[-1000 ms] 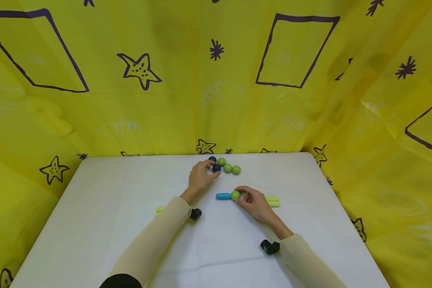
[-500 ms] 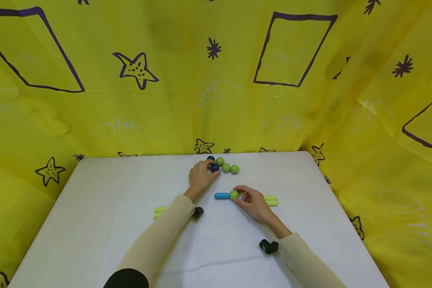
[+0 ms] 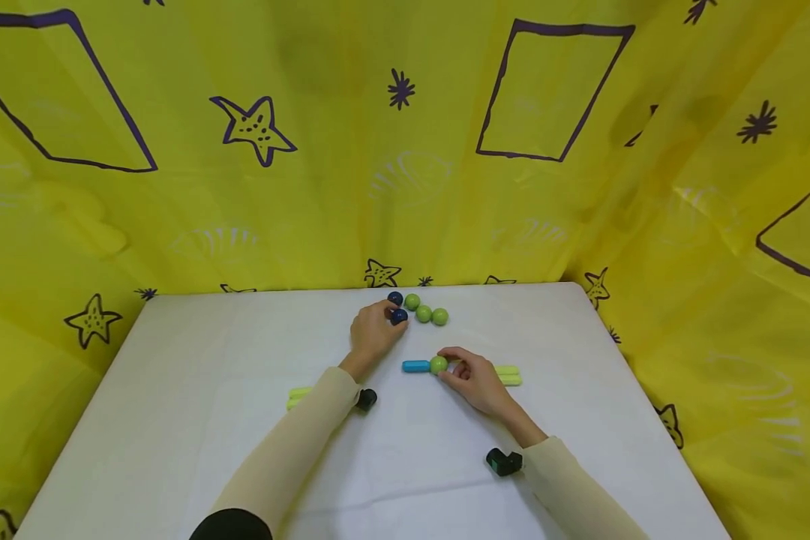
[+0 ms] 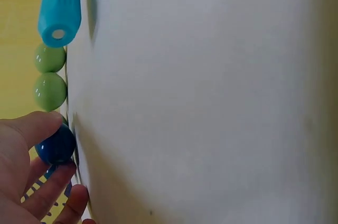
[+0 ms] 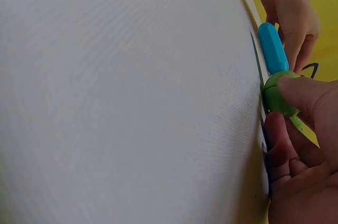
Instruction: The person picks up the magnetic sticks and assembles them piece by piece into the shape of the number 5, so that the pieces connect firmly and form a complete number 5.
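My left hand (image 3: pixel 373 330) pinches a dark blue ball (image 3: pixel 399 316) between thumb and fingers, near the table's far edge. Behind it lies a second dark blue ball (image 3: pixel 395 298). Several green balls (image 3: pixel 424 314) sit just to the right of these. Closer in, my right hand (image 3: pixel 475 379) holds a green ball (image 3: pixel 439 365) between thumb and fingers. A light blue ribbed stick (image 3: pixel 415 367) is at that ball's left side, end-on to it. In the left wrist view the stick (image 4: pixel 59 10) shows a small hole in its near end.
Pale yellow-green sticks (image 3: pixel 509 376) lie behind the right hand, partly hidden. Similar sticks (image 3: pixel 299 396) show beside the left sleeve. A white cloth covers the table (image 3: pixel 209 330), and a yellow patterned curtain (image 3: pixel 337 187) hangs at the back and sides.
My left hand has drawn the dark blue ball slightly left and nearer, away from the green balls. The right hand, its green ball and the stick have stayed in place.
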Motion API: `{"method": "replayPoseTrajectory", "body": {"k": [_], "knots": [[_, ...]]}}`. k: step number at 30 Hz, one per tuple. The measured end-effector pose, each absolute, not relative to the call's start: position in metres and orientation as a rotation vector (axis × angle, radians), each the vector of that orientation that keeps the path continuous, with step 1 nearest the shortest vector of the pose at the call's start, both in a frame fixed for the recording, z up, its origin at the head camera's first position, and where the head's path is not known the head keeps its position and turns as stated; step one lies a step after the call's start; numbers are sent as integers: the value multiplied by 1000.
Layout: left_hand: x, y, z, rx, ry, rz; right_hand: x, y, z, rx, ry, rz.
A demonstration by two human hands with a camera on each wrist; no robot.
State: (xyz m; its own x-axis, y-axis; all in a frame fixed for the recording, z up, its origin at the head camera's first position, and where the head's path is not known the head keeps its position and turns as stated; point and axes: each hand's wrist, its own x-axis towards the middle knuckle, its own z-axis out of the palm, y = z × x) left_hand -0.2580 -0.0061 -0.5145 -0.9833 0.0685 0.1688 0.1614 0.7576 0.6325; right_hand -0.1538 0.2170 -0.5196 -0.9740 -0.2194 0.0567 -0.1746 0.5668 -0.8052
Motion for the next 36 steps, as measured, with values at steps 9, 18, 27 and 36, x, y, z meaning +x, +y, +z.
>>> {"method": "replayPoseTrajectory", "body": {"k": [9, 18, 27, 36], "knots": [[-255, -15, -508, -250, -2861, -1092, -155, 218, -522, -362, 2740, -1392], [-251, -27, -509, -359, -2837, -1255, -155, 218, -520, -356, 2737, -1387], [-236, -45, -501, -561, -2824, -1341, -157, 214, -517, -353, 2751, -1381], [-220, -58, -502, -607, -2858, -1342, -160, 209, -512, -314, 2784, -1329]]}}
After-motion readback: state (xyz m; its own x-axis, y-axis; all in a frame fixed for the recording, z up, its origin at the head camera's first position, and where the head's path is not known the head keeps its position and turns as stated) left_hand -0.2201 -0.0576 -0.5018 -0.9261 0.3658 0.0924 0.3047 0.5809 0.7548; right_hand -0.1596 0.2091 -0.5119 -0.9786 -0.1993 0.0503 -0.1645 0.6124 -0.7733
